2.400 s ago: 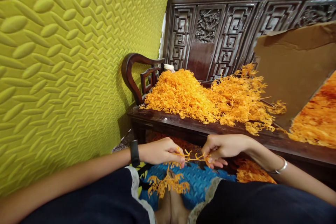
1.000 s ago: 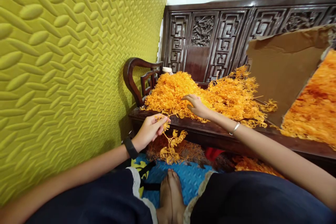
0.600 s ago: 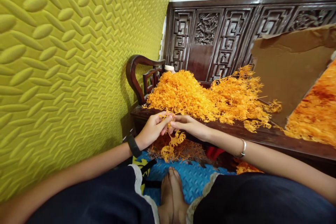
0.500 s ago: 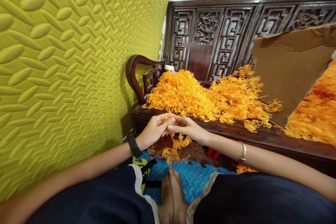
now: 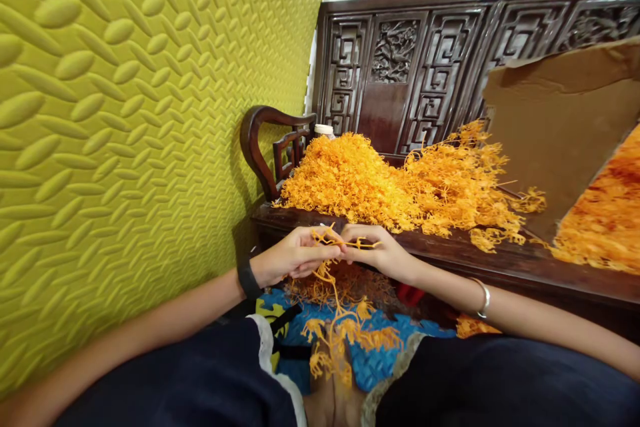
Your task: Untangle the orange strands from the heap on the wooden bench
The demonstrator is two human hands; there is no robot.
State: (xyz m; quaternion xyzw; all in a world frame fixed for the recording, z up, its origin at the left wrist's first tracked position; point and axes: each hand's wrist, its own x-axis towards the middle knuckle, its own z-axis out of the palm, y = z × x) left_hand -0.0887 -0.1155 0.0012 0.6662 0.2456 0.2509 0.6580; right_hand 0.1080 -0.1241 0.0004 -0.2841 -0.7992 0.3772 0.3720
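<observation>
**Orange sprig pinched between two hands at the bench edge**

We take the carved bench (image 5: 450, 260) as our landmark: dark polished wood, a fretwork backrest and a curved armrest at its near-wall end.

In front of the bench's front rail, our left hand (image 5: 293, 259) and right hand (image 5: 380, 255) meet fingertip to fingertip. Both are closed in a narrow pinch on one orange sprig (image 5: 336, 320), a thin, wiry, branching piece with frilled tips. Its upper twigs fan out between the fingers; its stem hangs down below the rail, over the blue foam mat (image 5: 380, 363) on the floor, which has a raised woven pattern.

On the bench seat, just behind the hands, lies a heaped orange pile (image 5: 395, 183) of the same frilly stuff, dense at the armrest end and looser and stringier farther along. A white-capped jar (image 5: 324, 129) peeks out behind the pile, against the backrest. A flat brown cardboard sheet (image 5: 560, 127) with torn edges leans on the backrest at the far end.

Beside the armrest stands a yellow-green padded wall (image 5: 125, 133), embossed with leaf shapes.

We note a black wristband (image 5: 246, 278) on the left wrist and a thin metal bangle (image 5: 483, 297) on the right.
</observation>
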